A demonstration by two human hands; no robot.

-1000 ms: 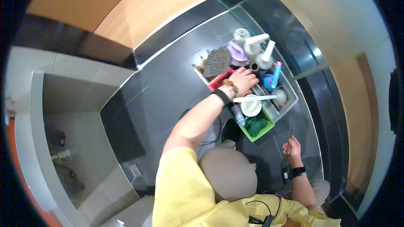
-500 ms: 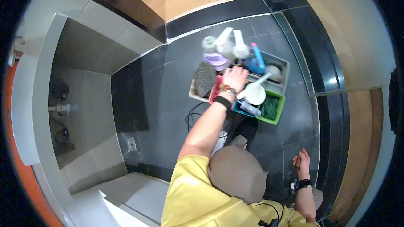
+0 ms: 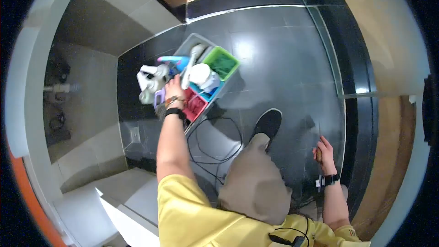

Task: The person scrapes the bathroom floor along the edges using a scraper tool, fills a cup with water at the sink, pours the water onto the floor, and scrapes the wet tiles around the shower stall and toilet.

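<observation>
My left hand is closed on the middle of a grey cleaning caddy; the handle part is hidden under my fingers. White spray bottles, a blue bottle with a pink tip and a purple-handled brush stand on its left side. A white long-handled scoop-like thing lies across the top. The caddy has a green bin with green scrubbing material and a red bin. Low on the right, my right hand is curled around a small brown handle-like thing.
A black cable loops on the dark tiled floor by my shoe. A floor drain is at left, beneath a wall-side counter. A white cabinet corner juts in at lower left; a glass panel stands at right.
My left hand has shifted the caddy leftward, and it has turned so the green bin now faces the upper right. My right hand has risen slightly, still curled.
</observation>
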